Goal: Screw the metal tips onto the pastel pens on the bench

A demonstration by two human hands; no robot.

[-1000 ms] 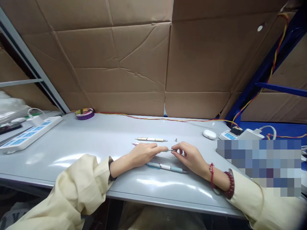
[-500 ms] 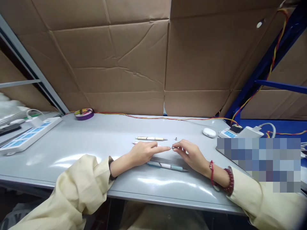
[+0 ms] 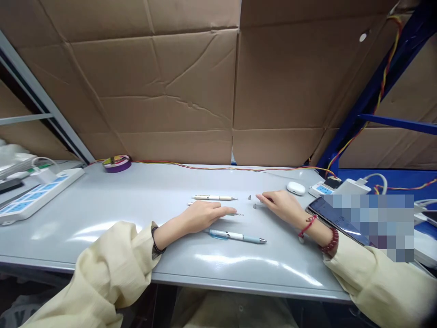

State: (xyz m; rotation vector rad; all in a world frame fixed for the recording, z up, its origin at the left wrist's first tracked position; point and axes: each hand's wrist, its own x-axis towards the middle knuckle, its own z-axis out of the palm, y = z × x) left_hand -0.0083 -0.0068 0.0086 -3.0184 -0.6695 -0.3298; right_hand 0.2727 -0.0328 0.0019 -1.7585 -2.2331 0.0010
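Note:
My left hand (image 3: pixel 201 216) lies over a thin pen (image 3: pixel 190 203), index finger stretched along it and the other fingers curled around its middle. That pen's bare front end sticks out past the fingertip, while its barrel is mostly hidden. My right hand (image 3: pixel 280 206) rests on the table to the right, holding nothing, fingers loosely bent. Just left of its fingertips are two small metal pen tips (image 3: pixel 254 206), one behind the other. Behind my left hand lies a cream pen (image 3: pixel 214 197). A blue and white pen (image 3: pixel 237 236) lies in front of it.
A white earbud case (image 3: pixel 296 188) and a phone (image 3: pixel 336 218) are at the right, near a power strip (image 3: pixel 321 188). Another power strip (image 3: pixel 44 193) and a purple tape roll (image 3: pixel 117 164) sit left. A twisted cable (image 3: pixel 191 164) runs along the cardboard wall (image 3: pixel 164 91).
My right hand has let go of a small metal pen tip, now lying on the table, and moved right and back. My left hand stays at the pen, its front end now visible.

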